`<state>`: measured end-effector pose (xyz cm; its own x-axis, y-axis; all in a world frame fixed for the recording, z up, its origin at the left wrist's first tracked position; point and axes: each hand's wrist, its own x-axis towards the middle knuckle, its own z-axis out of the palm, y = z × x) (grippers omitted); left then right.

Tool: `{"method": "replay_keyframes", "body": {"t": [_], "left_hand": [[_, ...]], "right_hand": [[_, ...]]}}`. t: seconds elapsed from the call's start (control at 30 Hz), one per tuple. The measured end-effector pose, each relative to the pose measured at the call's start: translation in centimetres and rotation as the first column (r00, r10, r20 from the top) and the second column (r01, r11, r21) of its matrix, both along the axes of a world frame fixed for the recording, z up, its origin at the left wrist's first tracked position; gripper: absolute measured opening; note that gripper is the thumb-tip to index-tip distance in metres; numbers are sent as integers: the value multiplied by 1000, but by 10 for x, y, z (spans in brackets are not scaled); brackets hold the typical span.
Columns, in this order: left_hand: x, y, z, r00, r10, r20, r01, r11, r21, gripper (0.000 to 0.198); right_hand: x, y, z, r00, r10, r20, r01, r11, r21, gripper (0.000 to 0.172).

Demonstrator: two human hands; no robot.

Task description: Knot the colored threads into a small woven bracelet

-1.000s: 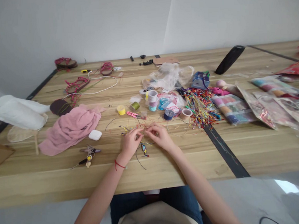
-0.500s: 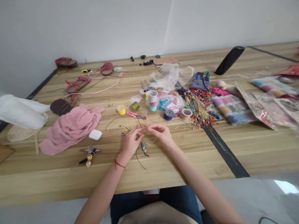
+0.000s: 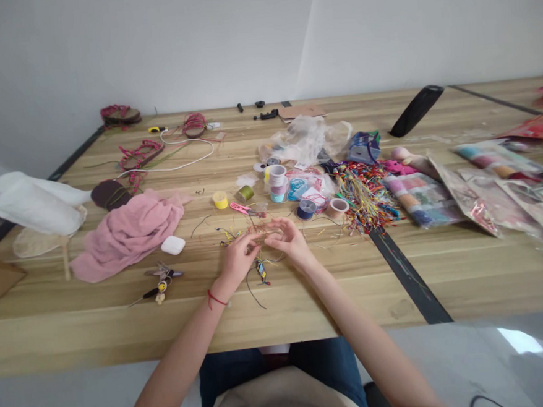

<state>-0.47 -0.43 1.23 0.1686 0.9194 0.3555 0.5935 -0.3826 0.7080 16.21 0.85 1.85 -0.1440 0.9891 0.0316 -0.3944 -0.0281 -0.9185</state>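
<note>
My left hand [image 3: 238, 255] is closed in a pinch on thin coloured cords [image 3: 254, 228] above the table. Close by on its right is my right hand [image 3: 292, 244], thumb and fingers apart, with fine strands near the fingertips. Just below and between the hands lies a small multicoloured braided piece [image 3: 262, 271], with a dark cord end trailing from it. Short yellow and dark cords [image 3: 227, 234] lie left of the fingers. Beyond them rest pink-handled thread snips [image 3: 240, 208]. What the fingertips grip exactly is too fine to make out.
Spools of yellow [image 3: 220, 199], green [image 3: 245, 193], navy [image 3: 306, 209] and tan thread [image 3: 337, 209] stand beyond the hands. A heap of colourful cords [image 3: 366, 194] lies to the right. At left are a pink cloth [image 3: 129, 235], a white case [image 3: 173, 244] and keys [image 3: 162, 282].
My right hand's thumb and fingers have come apart from their pinch, the fingers lifting slightly up and away. My left hand has stayed nearly still.
</note>
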Motion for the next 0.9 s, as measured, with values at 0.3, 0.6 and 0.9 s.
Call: {"method": "replay_keyframes", "body": {"t": [0.3,0.6,0.9], "left_hand": [[0,-2,5,999,-19,29,21,997,-70,41],[-1,-1,-1,1000,-17,12,18,998,-57,43],[-1,-1,0,1000,-26,1,26,997,-76,39]], "right_hand": [[-10,-4,-12,985,172,25,-173,984,48,75],[-15,-8,-7,979,186,78,-196,969,148,70],[-14,-5,-9,988,86,128,-107,981,162,65]]}}
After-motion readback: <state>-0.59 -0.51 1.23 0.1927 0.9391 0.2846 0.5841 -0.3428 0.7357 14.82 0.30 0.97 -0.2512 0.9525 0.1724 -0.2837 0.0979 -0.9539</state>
